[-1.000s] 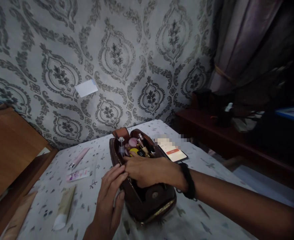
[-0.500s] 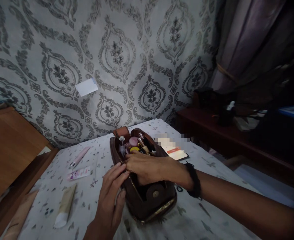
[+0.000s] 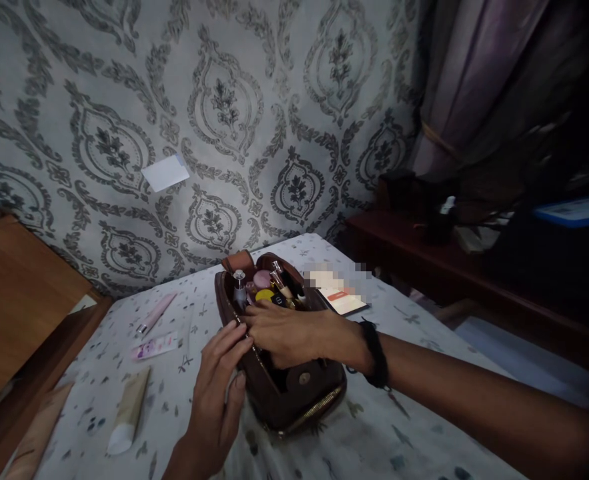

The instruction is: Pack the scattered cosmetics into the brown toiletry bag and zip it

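A brown makeup bag with a gold zip lies unzipped on the patterned sheet. My left hand holds its left rim, fingertips over the zip edge and thumb against the outer side. Inside the bag is my right hand, wearing a black wristband; its fingers are hidden, so what they touch does not show. Beyond my knuckles, the bag holds a yellow round item, a pink round item, a bottle with a silvery top and makeup brushes.
Left of the bag lie a pink tube, a white-and-pink tube, a beige tube and a longer peach tube. A lit phone is right of the bag. Wooden furniture borders the left; a dark red bench stands right.
The view has shifted slightly, so everything sits a little further left. My right hand stays inside the bag and my left hand stays on its rim; a black item beside the yellow one shows more.
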Available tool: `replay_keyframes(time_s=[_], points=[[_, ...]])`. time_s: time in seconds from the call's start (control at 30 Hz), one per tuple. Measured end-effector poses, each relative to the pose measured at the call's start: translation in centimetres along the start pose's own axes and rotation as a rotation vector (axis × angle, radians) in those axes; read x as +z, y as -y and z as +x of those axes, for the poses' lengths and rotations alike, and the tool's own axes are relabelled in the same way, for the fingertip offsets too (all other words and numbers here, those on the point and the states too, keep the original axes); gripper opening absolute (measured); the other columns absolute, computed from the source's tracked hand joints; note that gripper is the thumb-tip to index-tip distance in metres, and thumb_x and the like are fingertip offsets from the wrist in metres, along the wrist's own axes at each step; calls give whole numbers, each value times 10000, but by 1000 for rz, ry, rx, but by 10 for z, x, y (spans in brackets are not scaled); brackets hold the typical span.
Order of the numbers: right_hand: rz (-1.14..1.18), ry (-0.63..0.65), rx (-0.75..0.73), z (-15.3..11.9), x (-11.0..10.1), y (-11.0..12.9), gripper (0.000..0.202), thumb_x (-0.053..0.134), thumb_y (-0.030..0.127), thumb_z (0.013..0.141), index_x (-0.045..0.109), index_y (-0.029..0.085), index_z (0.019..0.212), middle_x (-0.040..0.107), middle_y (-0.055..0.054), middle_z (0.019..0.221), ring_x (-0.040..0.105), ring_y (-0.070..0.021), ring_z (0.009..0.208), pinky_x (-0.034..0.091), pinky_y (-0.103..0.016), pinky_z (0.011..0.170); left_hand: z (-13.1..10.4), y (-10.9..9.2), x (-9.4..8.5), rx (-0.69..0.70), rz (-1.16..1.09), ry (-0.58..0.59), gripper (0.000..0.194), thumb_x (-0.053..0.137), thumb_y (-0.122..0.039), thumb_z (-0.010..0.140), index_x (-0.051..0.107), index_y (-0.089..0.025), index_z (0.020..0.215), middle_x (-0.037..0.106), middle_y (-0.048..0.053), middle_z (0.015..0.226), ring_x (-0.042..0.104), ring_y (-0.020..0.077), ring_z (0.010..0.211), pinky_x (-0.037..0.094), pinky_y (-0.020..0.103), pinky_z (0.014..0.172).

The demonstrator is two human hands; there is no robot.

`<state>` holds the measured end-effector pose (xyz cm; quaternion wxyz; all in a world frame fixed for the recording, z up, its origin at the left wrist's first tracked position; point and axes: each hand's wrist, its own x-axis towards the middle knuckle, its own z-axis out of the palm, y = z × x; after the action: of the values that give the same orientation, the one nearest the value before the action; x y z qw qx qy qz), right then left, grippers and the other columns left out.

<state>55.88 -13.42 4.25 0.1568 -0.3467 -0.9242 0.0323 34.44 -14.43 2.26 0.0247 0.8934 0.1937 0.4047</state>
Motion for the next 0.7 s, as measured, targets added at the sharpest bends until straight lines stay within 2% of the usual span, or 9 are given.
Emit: replay_keyframes(time_s=[0.07, 0.2, 0.37, 0.43, 0.5, 0.6, 0.7], points=[[6, -9, -20, 0, -1, 2, 428, 581, 82, 813, 607, 90, 1241, 647, -176, 1238, 518, -282, 1281, 364, -499, 1137, 0, 0, 0, 3, 5, -4, 406, 406, -116, 984, 520, -220, 1359, 550, 90, 1413, 429, 173, 1398, 384, 336, 1140], [32, 34, -3, 1, -7, 8, 371, 579, 117, 841, 631, 37, 1199, 640, -213, 1252, 529, -310, 1283, 352, -502, 1155, 0, 0, 1, -8, 3, 0, 408, 406, -136, 991, 512, -234, 1372, 551, 92, 1415, 430, 189, 1400, 407, 367, 1128], [56, 10, 27, 0, -10, 10, 349, 584, 106, 833, 630, 59, 1176, 635, -197, 1264, 543, -291, 1268, 318, -478, 1180, -8, 4, 3, -55, -54, 25, 448, 428, -170, 995, 469, -269, 1431, 500, 83, 1483, 418, 209, 1419, 405, 395, 1142], [109, 14, 22, -2, -13, 9, 275, 565, 77, 831, 649, 95, 1092, 641, -169, 1248, 563, -272, 1234, 334, -470, 1169, -16, 7, 8, -180, -116, -11, 471, 435, -217, 1003, 416, -273, 1471, 430, 85, 1547, 394, 216, 1438, 395, 398, 1152], [153, 23, 26, -3, -18, 9, 247, 532, 35, 826, 655, 131, 1018, 646, -138, 1233, 573, -257, 1211, 364, -462, 1145, -25, 10, 16, -400, -214, -95, 472, 429, -287, 1015, 384, -258, 1484, 403, 99, 1567, 401, 223, 1435, 417, 396, 1132], [153, 34, 29, -3, -23, 11, 259, 523, 4, 802, 651, 143, 980, 671, -119, 1164, 603, -254, 1156, 423, -440, 1088, -37, 18, 30, -735, -389, -139, 439, 452, -433, 999, 509, -211, 1372, 557, 122, 1435, 527, 253, 1330, 469, 413, 1076], [131, 30, 49, -2, -26, 12, 256, 546, -16, 769, 658, 135, 943, 700, -113, 1079, 641, -251, 1069, 465, -411, 1038, -45, 26, 39, -859, -508, -84, 498, 520, -580, 924, 656, -185, 1196, 682, 119, 1265, 607, 293, 1228, 468, 454, 1074]])
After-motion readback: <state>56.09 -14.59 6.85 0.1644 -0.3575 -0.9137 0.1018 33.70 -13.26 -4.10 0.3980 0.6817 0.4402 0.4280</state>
